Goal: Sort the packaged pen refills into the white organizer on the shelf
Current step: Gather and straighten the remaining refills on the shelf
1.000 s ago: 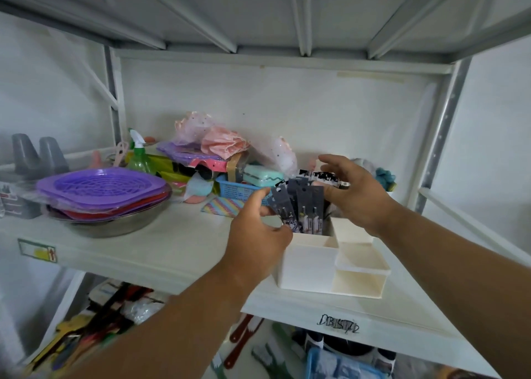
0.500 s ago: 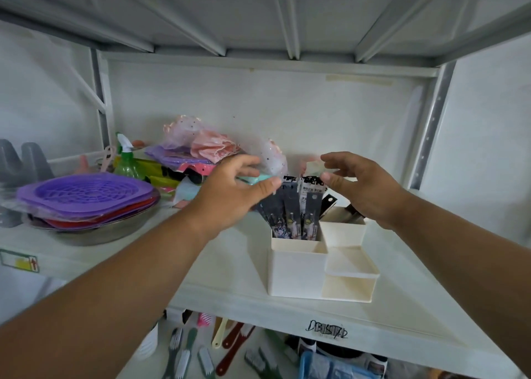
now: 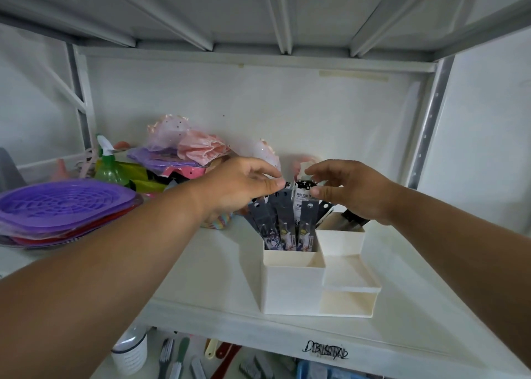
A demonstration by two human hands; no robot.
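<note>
The white organizer stands on the shelf right of centre. Several packaged pen refills, dark cards and one with a white label, stand upright and fanned in its tall front-left compartment. More dark packs lean in the rear right compartment, partly hidden by my wrist. My left hand comes in from the left, thumb and forefinger meeting at the top of a dark pack. My right hand pinches the top of the white-labelled pack between forefinger and thumb.
A stack of purple and red plastic lids sits in a bowl at the left. A green spray bottle, bagged pink items and other clutter fill the back left. Brushes lie on the lower shelf. The upper shelf hangs close overhead.
My left hand rose from beside the organizer to the pack tops. Both hands drew closer together over the packs. The packs now stand more upright in the compartment.
</note>
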